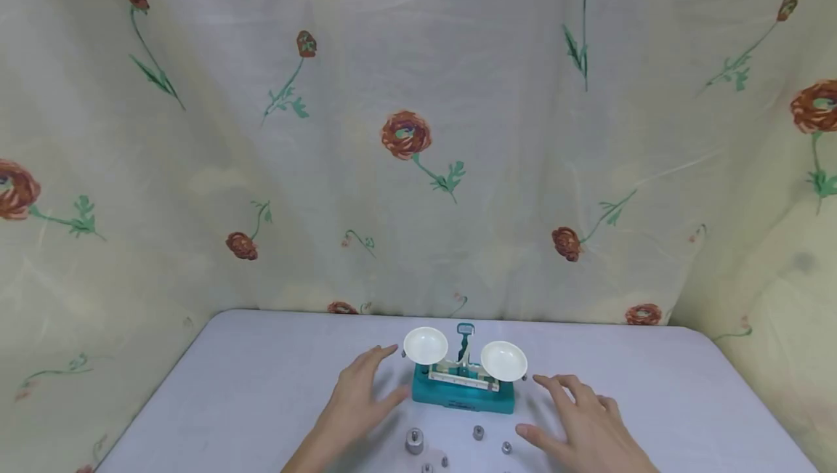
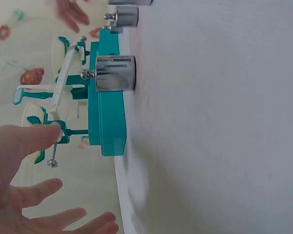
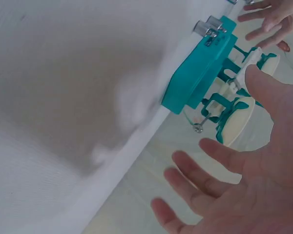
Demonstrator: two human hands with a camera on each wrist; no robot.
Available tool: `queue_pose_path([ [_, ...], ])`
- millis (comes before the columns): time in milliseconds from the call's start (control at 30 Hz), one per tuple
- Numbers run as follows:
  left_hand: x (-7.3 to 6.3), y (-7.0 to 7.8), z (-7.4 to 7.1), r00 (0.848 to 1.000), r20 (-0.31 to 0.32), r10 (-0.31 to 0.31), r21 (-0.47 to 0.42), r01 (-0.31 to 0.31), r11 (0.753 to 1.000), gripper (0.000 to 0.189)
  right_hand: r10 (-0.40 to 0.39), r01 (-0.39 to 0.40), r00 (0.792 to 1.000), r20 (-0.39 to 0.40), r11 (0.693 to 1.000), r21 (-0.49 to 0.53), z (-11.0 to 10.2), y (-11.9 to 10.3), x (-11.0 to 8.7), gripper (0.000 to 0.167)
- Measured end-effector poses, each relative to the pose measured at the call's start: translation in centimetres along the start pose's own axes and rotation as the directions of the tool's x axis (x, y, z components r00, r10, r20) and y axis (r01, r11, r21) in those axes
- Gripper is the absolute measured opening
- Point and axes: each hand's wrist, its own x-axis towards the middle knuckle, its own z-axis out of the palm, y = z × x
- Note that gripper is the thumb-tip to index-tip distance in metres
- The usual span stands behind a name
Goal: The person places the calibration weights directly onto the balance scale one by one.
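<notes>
A teal balance scale (image 1: pixel 463 391) stands on the table, with a white left pan (image 1: pixel 426 346) and a white right pan (image 1: pixel 504 361) raised above its base. The right pan looks a little lower than the left in the head view. My left hand (image 1: pixel 358 399) hovers beside the scale's left end, fingers spread and holding nothing. Off its right end is my right hand (image 1: pixel 582 418), also spread and free of any object. In the left wrist view, a metal adjusting nut (image 2: pixel 52 163) sticks out near the left fingers. Another nut (image 3: pixel 198 128) shows close to the right fingertips.
In front of the scale stand several metal weights, among them a large one (image 1: pixel 415 441), a medium one (image 1: pixel 479 432) and a small one (image 1: pixel 506 447). The white table (image 1: pixel 261 386) ends at a flowered curtain (image 1: pixel 490 168) behind.
</notes>
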Motion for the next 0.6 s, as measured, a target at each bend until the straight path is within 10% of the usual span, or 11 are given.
queue_pose_path([
  [600,1.02,-0.57,0.92,0.999,-0.031,-0.022,-0.299,0.012,0.954,0.046,-0.046,0.029,0.991,0.122,0.990,0.136,0.16,-0.69,-0.56,0.061],
])
